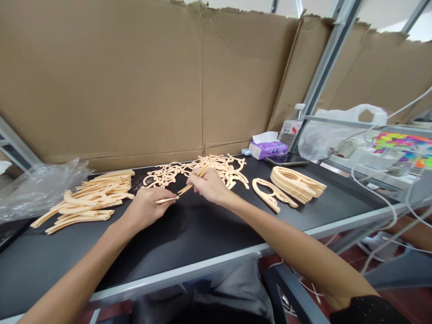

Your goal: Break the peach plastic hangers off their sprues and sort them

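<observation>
My left hand point(147, 208) is closed on a cream plastic hanger piece point(166, 200), mostly hidden by the fingers. Just right of it, my right hand point(208, 185) grips another long cream hanger piece point(185, 189), slanting up through the fingers. The two pieces meet or nearly meet between the hands, a little above the black tabletop; whether they are joined I cannot tell. Behind the hands lies a loose heap of small curved cream hook pieces point(165, 174). On the left is a pile of long hanger pieces point(101, 191).
Folded cream hangers point(295, 182) are stacked at the right, with one hanger point(270, 194) beside them. Farther back are a phone point(286, 159), a purple tissue pack point(269, 149) and a bottle point(292, 128). Clear plastic wrap point(40, 189) lies left. Cardboard point(135, 81) walls the back.
</observation>
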The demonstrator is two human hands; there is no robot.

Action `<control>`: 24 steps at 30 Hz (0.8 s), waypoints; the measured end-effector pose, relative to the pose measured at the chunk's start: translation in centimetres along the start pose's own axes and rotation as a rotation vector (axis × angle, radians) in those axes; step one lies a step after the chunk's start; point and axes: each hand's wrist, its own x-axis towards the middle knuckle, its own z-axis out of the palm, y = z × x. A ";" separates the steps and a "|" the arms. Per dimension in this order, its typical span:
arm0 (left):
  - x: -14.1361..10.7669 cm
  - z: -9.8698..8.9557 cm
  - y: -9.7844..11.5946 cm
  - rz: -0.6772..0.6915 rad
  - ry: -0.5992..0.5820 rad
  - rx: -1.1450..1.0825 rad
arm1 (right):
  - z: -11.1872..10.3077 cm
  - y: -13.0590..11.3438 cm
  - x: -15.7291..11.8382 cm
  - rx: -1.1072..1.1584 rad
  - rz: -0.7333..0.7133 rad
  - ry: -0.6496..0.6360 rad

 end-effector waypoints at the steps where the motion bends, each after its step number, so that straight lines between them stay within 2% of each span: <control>1: 0.0 0.0 0.0 0.025 -0.004 -0.001 | -0.1 0.0 0.0 -0.009 -0.010 -0.010; 7: -0.1 0.0 0.1 0.146 -0.079 0.004 | 0.0 0.1 -0.2 -0.065 -0.018 -0.079; 11: -0.2 -0.1 0.2 0.176 -0.137 0.017 | 0.1 0.3 -0.2 -0.139 -0.079 -0.121; 18: -0.2 0.0 0.3 0.223 -0.159 0.049 | 0.3 0.5 -0.5 -0.254 -0.150 -0.160; 24: -0.1 0.2 0.2 0.270 -0.128 0.057 | 0.1 0.3 -0.6 -0.320 -0.156 -0.157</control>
